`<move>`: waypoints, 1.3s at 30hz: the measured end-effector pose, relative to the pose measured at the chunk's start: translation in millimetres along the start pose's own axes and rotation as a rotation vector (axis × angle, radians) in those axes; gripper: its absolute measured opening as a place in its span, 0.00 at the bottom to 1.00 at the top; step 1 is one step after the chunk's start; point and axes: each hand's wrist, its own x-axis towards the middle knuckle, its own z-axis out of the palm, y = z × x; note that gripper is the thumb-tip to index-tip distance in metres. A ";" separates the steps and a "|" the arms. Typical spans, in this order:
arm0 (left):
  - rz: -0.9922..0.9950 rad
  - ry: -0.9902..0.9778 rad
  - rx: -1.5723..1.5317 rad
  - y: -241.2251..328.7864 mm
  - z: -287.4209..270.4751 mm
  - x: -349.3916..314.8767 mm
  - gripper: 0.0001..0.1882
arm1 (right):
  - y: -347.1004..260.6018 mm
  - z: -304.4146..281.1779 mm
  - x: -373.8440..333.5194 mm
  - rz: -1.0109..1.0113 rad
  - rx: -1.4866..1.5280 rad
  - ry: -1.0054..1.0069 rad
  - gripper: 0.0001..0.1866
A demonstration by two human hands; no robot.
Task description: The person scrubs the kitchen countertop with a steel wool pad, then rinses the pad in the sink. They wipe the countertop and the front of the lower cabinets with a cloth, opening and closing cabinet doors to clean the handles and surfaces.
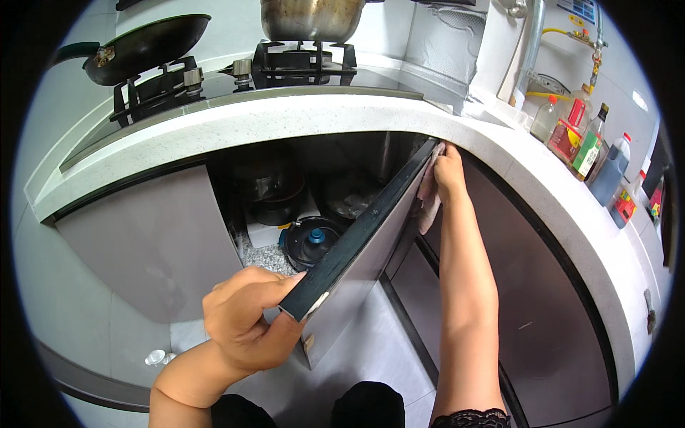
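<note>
A grey cabinet door [367, 274] with a dark top edge stands swung out from under the counter. My left hand [253, 314] grips its free corner, fingers on the inner side and thumb on the outer. Near the hinge end, my right hand [449, 171] holds a pinkish cloth [428, 196] against the door's outer face, close below the counter edge. The cloth hangs down beneath the fingers, which are partly hidden. Behind the door, the open cabinet holds a dark pot with a blue-knobbed lid [315, 239] and other dark cookware [271, 189].
Above runs a white countertop [285, 118] with a gas stove. A black frying pan [150, 48] and a steel pot [310, 20] sit on its burners. Several bottles [591, 146] line the right counter. Another cabinet door [150, 242] is at left. My knees [367, 406] show below.
</note>
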 end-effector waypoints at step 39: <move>-0.090 0.222 -0.158 -4.1 15.3 -33.5 0.20 | -175.5 36.8 -217.1 -0.579 -0.348 -0.387 0.26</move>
